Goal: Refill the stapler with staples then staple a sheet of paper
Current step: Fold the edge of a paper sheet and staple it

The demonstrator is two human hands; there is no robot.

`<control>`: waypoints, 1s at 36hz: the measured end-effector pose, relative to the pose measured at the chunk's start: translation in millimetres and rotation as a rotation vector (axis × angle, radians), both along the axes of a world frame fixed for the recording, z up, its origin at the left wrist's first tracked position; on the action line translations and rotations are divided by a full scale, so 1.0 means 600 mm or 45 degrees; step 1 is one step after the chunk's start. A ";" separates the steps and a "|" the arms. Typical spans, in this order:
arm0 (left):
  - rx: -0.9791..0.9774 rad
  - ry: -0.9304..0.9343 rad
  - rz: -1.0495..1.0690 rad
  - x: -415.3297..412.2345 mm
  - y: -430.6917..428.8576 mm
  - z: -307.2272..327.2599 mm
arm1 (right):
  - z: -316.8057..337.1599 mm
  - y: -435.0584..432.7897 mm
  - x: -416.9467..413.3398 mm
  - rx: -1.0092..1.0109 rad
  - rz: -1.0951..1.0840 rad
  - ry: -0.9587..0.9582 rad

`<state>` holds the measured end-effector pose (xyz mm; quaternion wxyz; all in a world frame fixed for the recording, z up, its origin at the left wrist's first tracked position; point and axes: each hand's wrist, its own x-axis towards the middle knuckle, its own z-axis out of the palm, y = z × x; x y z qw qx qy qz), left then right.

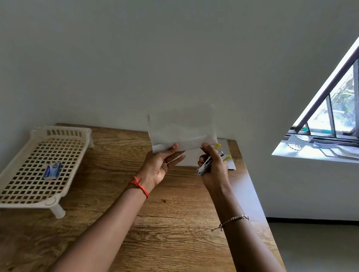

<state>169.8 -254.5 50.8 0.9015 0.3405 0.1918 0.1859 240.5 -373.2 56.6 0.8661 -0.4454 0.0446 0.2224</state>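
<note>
Head view, 1 frame: both forearms reach forward over a wooden table (162, 234). L hand (159, 167), w/ a red thread (139, 186) at the wrist, pinches the lower L edge of a sheet of paper (181, 129) between thumb and fingers; the sheet is lifted off the table, tilted up toward the wall (140, 42). R hand (214, 169), w/ a thin bracelet (232, 220) on the forearm, is closed round a stapler (206, 164) w/ metal body and yellow ends; its thumb touches the sheet's lower R corner, and the stapler's nose sits at that corner. Whether the corner is between the stapler's arms: cannot tell. More white paper (228, 150) lies flat on the table beneath the hands, near the far R edge. At L, well apart from the hands, a cream lattice rack (24, 174) on short legs stands on the table; a small blue-and-white staple box (52, 170) rests on its top. A barred window (357, 100) w/ papers on its sill (328, 155) is at R.
</note>
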 end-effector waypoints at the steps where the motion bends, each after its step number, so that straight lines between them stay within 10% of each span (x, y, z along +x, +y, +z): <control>1: -0.002 0.002 -0.002 0.000 -0.002 0.001 | 0.000 -0.001 0.000 0.017 0.006 -0.003; 20: -0.123 -0.083 0.022 -0.008 0.005 -0.012 | 0.012 -0.010 0.008 0.184 -0.164 0.079; 36: -0.085 0.154 0.160 0.034 -0.041 0.018 | 0.029 -0.018 0.004 -0.164 -0.081 -0.020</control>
